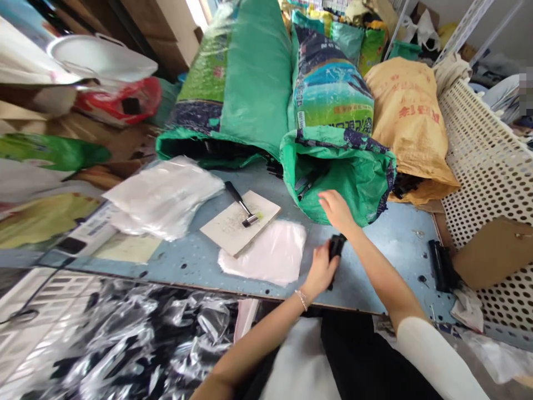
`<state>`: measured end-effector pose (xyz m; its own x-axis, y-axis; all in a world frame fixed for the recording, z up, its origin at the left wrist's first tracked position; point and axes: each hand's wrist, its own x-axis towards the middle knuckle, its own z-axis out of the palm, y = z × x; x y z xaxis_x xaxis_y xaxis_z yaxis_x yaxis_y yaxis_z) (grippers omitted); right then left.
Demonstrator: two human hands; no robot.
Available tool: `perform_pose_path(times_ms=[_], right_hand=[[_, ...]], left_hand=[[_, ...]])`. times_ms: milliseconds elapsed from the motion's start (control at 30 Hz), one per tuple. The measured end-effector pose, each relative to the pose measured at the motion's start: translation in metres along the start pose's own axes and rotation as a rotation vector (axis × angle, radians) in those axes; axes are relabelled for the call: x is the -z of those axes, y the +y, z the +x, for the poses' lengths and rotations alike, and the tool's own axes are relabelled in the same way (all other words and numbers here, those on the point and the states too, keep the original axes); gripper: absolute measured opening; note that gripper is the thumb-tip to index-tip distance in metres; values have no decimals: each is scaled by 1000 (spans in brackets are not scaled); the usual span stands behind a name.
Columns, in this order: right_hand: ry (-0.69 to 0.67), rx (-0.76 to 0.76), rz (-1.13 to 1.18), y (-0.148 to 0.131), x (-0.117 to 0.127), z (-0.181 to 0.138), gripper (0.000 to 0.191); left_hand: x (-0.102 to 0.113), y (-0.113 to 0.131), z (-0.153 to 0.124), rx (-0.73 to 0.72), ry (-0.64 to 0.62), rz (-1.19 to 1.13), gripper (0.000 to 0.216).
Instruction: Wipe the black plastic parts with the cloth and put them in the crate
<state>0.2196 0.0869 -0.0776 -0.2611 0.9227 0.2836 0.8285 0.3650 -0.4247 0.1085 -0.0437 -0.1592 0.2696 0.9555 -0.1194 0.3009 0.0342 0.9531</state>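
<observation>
My left hand (320, 271), with a bracelet at the wrist, is closed around a black plastic part (335, 248) just above the blue table. The hand covers much of that part, so its exact kind does not show. At the mouth of a green woven sack (341, 145), my right hand (336, 210) reaches in with fingers stretched out and nothing visible in them. Dark rod-like parts (306, 184) lie inside this sack, just beyond the fingertips. Left of my hands, a hammer (240, 203) rests on a pale board (227, 229), which overlaps a stack of clear plastic bags (275, 258).
A larger green sack (254, 83) and an orange sack (410, 116) flank the middle one. More plastic bags (166, 191) lie left. Black parts (440, 266) sit by a perforated crate (478, 150) at right. Below the table edge are bagged black items (137, 339).
</observation>
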Motion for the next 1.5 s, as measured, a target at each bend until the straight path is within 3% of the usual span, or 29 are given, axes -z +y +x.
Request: perform_pose_path(times_ms=[133, 233, 333, 433, 533, 633, 700, 833, 933, 1067, 1167, 1267, 1400, 1500], right_hand=[[-240, 132, -263, 4, -28, 97, 53], [-333, 183, -367, 6, -30, 122, 40], [-286, 136, -402, 5, -17, 100, 30], [-102, 32, -345, -12, -2, 39, 37], [45, 83, -62, -37, 17, -30, 40], [55, 116, 261, -47, 42, -72, 35], [112, 86, 335, -41, 54, -79, 30], [234, 159, 163, -21, 56, -71, 28], [299, 256, 68, -16, 44, -70, 31], [307, 202, 152, -26, 33, -87, 35], [224, 372, 112, -38, 26, -108, 35], [223, 514, -41, -47, 16, -122, 24], [205, 415, -19, -49, 6, -116, 21], [204, 485, 9, -44, 15, -100, 27]], left_hand=[[-16, -3, -10, -38, -39, 96, 56], [1, -10, -1, -74, -60, 35, 54], [27, -12, 18, -35, -8, -171, 62], [45, 2, 41, -2, 152, -488, 81], [54, 26, 54, -87, 213, -578, 84], [64, 44, 48, -59, 233, -577, 69], [69, 52, 35, -8, 143, -641, 57], [70, 68, 6, 128, -253, -971, 46], [66, 80, -4, 208, -331, -1144, 41], [70, 86, 0, 253, -188, -1190, 42], [76, 83, 6, 278, -110, -1179, 43], [74, 81, 7, 263, -51, -1109, 44], [71, 80, 10, 164, 179, -1006, 56], [80, 83, 17, 209, 204, -1034, 55]])
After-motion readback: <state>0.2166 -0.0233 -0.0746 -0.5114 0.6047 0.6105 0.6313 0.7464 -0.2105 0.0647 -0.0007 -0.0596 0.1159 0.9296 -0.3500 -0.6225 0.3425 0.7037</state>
